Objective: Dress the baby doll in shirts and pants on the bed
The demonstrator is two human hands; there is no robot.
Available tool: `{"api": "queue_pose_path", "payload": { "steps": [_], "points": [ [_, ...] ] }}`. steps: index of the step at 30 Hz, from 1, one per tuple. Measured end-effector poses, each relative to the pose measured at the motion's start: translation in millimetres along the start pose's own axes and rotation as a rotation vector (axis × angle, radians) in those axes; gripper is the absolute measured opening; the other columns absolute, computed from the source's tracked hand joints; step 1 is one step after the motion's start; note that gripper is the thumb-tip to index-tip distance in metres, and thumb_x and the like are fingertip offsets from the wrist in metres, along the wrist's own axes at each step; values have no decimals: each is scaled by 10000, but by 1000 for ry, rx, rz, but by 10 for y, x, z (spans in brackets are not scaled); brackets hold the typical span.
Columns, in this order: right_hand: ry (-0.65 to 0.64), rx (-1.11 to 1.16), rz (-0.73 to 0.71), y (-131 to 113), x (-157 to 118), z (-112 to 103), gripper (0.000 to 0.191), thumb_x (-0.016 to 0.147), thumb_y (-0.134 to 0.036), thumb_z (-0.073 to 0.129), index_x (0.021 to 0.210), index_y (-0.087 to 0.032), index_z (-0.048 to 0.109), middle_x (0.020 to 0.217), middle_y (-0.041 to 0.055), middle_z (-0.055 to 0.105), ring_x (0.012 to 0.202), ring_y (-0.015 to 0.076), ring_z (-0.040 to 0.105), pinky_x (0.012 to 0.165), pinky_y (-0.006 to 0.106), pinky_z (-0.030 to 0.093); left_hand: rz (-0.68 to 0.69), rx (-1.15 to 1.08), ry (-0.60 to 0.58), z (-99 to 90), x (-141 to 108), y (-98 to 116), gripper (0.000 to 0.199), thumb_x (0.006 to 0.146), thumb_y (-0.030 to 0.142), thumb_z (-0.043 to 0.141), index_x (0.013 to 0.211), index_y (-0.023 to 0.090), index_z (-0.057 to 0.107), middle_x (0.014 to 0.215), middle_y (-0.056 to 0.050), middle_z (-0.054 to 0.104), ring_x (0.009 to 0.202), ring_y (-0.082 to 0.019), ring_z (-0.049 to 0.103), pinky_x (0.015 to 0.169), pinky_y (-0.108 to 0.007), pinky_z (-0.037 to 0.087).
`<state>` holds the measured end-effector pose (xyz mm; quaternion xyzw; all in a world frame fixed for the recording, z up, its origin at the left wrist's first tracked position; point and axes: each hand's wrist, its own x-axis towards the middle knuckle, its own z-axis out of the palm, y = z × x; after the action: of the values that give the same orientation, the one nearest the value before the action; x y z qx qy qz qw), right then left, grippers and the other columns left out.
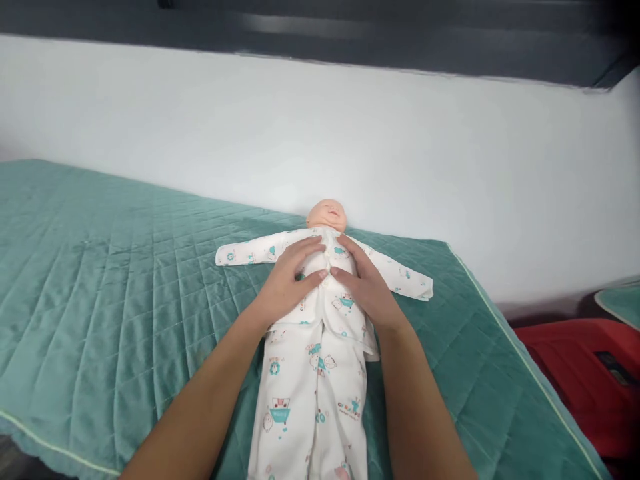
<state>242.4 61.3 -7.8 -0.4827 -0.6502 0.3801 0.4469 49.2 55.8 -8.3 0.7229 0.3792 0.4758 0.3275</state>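
A baby doll (327,215) lies on its back, its head towards the wall. It wears a white printed jacket (345,313) with long sleeves spread out to both sides, and matching white trousers (310,393). My left hand (290,273) rests on the left half of the jacket's front, fingers apart. On the right half lies my right hand (365,280), its thumb and fingers spread. Both thumbs come close together at the button line in the middle of the chest. The doll's own hands are hidden in the sleeves; its feet are out of view.
A green quilted cover (125,300) with pale piping lies under the doll. Behind it stands a white wall (300,133), with a dark panel (320,30) above. A red plastic object (580,373) is beyond the cover's right edge, below another green edge (623,303).
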Motion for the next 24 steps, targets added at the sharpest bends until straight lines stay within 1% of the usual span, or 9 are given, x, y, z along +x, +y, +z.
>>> {"api": "queue_pose_path", "payload": {
  "steps": [4,9,11,13,15,17,19,21,24],
  "points": [
    [40,-192,-62,-13,-220,86,665,863,-441,640,1468,-323,391,1621,-3,248,1501,217,192,1242,448,161,24,57,14,11,-188,-10,381,909,363,601,1282,292,581,1527,-39,431,1450,-226,321,1205,-446,271],
    [72,-261,-72,26,-675,190,750,905,-470,579,1548,-319,221,1652,-2,132,1522,190,103,1249,440,122,-85,-28,106,-25,-511,-123,420,951,414,509,1351,287,528,1579,-32,355,1482,-204,270,1227,-424,237],
    [55,-268,-42,29,-913,216,746,942,-495,512,1568,-316,147,1662,-6,63,1528,179,34,1252,438,90,-146,-22,92,-62,-716,-126,477,963,434,475,1421,297,466,1613,-20,289,1497,-205,236,1241,-419,198],
    [13,-295,-13,6,-1163,229,733,964,-509,463,1575,-325,102,1665,-16,-10,1529,182,-17,1251,446,79,-182,8,38,-108,-954,-90,497,968,446,458,1443,301,446,1623,-17,264,1496,-212,240,1242,-418,194],
    [-43,-335,-6,-35,-1404,222,704,974,-507,446,1572,-346,112,1663,-28,-44,1530,192,-18,1248,456,88,-178,45,17,-157,-1195,-39,444,968,444,456,1376,285,527,1578,-32,366,1457,-218,336,1219,-414,259],
    [-95,-359,-16,-73,-1612,184,663,980,-494,442,1563,-364,156,1664,-33,-25,1530,196,20,1247,458,102,-152,96,58,-213,-1401,-11,360,971,426,452,1242,266,628,1468,-47,517,1365,-215,470,1170,-406,349],
    [-134,-349,-30,-76,-1758,106,625,982,-480,447,1551,-364,214,1664,-25,25,1527,193,68,1246,449,126,-128,169,119,-280,-1529,-39,314,972,401,446,1133,256,674,1367,-50,602,1279,-209,546,1124,-403,405],
    [-131,-343,-32,-17,-1819,-21,594,977,-478,459,1530,-344,287,1658,-4,95,1518,195,128,1242,438,165,-111,269,176,-365,-1548,-132,298,966,372,446,1109,246,675,1335,-54,620,1259,-212,554,1116,-413,413],
    [0,-458,-17,186,-1729,-297,571,961,-500,464,1483,-281,390,1614,58,254,1484,220,242,1225,453,217,-119,485,253,-525,-1369,-358,334,927,312,480,1207,206,629,1381,-86,580,1319,-245,493,1156,-445,361]
  ]
}}
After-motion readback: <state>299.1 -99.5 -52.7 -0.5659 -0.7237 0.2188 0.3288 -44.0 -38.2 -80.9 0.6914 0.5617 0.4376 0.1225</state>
